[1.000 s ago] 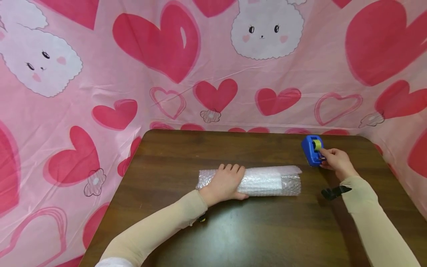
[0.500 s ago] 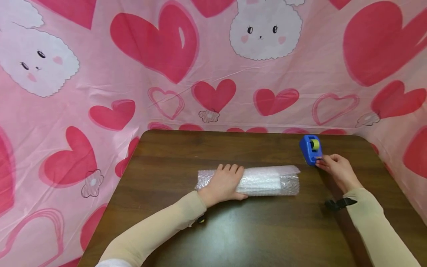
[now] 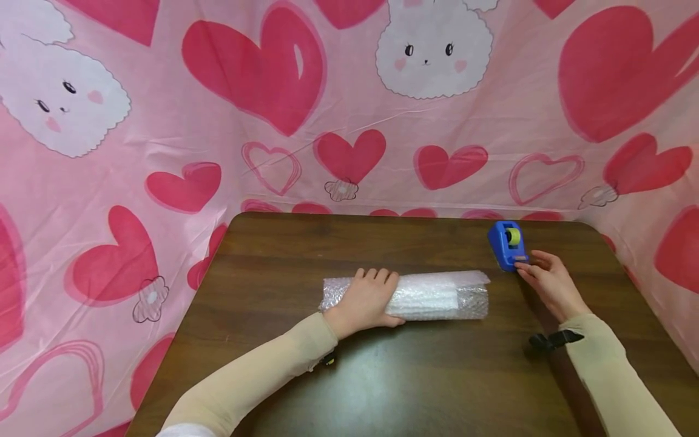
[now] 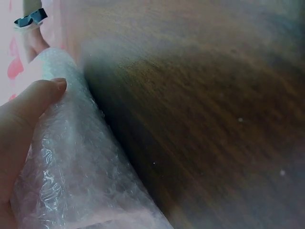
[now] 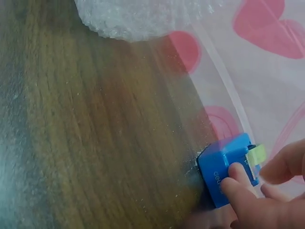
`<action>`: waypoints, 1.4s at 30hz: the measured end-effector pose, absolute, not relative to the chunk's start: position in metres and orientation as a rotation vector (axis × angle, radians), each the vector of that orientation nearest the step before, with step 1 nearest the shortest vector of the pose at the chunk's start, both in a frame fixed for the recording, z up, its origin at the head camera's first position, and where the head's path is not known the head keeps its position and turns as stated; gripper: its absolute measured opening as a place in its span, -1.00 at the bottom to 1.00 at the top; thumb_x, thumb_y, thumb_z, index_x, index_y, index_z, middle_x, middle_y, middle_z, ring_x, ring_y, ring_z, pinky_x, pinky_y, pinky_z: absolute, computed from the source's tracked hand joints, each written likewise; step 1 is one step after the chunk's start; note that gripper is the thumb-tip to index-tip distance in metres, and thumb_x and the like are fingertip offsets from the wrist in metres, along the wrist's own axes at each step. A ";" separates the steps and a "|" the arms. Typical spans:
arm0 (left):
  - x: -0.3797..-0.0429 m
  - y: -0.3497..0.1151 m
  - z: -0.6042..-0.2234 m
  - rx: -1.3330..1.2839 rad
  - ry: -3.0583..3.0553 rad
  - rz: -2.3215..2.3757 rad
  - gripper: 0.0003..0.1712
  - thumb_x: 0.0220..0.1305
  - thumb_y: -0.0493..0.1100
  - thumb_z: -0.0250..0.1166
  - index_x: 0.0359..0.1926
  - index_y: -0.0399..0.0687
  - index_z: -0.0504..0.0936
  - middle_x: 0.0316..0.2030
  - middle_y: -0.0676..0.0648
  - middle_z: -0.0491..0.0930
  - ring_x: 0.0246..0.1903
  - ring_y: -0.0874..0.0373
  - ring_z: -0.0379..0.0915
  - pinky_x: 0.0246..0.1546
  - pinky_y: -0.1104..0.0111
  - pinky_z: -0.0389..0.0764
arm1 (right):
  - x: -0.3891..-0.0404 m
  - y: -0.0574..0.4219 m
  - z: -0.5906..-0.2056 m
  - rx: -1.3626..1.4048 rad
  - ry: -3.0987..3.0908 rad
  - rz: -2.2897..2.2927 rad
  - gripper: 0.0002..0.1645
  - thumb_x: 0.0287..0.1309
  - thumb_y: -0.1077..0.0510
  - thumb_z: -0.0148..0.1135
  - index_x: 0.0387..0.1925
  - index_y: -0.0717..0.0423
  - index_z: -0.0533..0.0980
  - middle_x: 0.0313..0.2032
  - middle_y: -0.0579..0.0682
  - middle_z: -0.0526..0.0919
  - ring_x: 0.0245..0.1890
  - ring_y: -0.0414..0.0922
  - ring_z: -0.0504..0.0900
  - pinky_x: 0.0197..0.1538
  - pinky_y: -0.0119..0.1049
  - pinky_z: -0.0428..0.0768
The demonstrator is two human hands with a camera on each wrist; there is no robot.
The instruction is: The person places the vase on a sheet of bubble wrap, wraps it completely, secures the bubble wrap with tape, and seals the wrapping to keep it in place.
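A roll of bubble wrap lies across the table, with something white inside its translucent layers. Over its left part, my left hand grips it, fingers across the top and thumb along the near side; the left wrist view shows the thumb on the wrap. To the right of the roll stands a blue tape dispenser holding a yellowish tape roll. My right hand is at the dispenser's front end. In the right wrist view, fingertips touch its front face, apart from the other digit.
The brown wooden table has a rounded far edge. A pink heart-patterned cloth hangs behind and beside it. A black strap sits on the right wrist.
The right hand has moved from beside the tape roll down to the dispenser's front end, and its fingers have spread apart. The left hand has kept its grip on the bubble wrap roll.
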State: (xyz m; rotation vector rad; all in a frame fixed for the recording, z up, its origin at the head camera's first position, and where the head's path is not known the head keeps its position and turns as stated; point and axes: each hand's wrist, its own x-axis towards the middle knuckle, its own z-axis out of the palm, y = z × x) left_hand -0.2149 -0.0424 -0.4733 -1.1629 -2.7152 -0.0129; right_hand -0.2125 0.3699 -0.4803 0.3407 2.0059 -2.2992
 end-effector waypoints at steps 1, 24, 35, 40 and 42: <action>-0.215 -0.042 -0.474 -1.164 -2.716 -0.013 0.03 0.01 0.60 0.38 0.23 -0.08 0.52 0.03 -0.09 0.64 -0.05 -0.02 0.61 -0.10 0.11 0.55 | -0.212 0.370 -0.481 0.331 1.975 -2.322 -0.49 0.53 0.37 -0.03 0.36 0.22 0.05 0.19 0.25 0.03 -0.11 -0.44 0.66 0.05 -0.57 0.58; -0.214 -0.042 -0.476 -1.173 -2.725 -0.008 0.04 0.02 0.60 0.37 0.25 -0.08 0.51 0.04 -0.09 0.63 -0.02 0.00 0.60 -0.07 0.10 0.55 | -0.194 0.370 -0.472 0.265 3.076 -1.152 -0.46 0.54 -0.05 0.02 0.27 0.24 0.56 0.13 0.37 0.64 -0.13 -0.48 0.38 -0.15 -0.47 0.36; -0.213 -0.042 -0.475 -1.169 -2.709 -0.001 0.04 0.02 0.61 0.36 0.24 -0.08 0.52 0.05 -0.09 0.63 -0.01 0.01 0.60 -0.06 0.10 0.55 | -0.201 0.377 -0.472 0.265 3.061 -1.123 -0.29 0.61 -0.21 -0.13 0.23 0.30 0.58 0.05 0.38 0.70 -0.01 -0.12 0.61 -0.06 -0.43 0.46; -0.214 -0.043 -0.476 -1.161 -2.724 -0.001 0.05 0.02 0.61 0.36 0.25 -0.07 0.51 0.06 -0.08 0.63 0.00 0.01 0.60 -0.05 0.11 0.55 | -0.207 0.375 -0.473 0.297 3.105 -1.081 -0.30 0.60 -0.21 -0.09 0.10 0.34 0.64 -0.04 0.37 0.74 -0.10 0.05 0.65 -0.17 -0.30 0.48; -0.214 -0.043 -0.476 -1.158 -2.729 0.002 0.05 0.03 0.61 0.36 0.26 -0.06 0.50 0.07 -0.08 0.62 0.00 0.01 0.59 -0.04 0.11 0.54 | -0.211 0.374 -0.474 0.335 3.117 -1.089 -0.33 0.56 -0.21 0.01 0.04 0.35 0.66 -0.13 0.32 0.77 -0.26 -0.20 0.64 -0.28 -0.42 0.44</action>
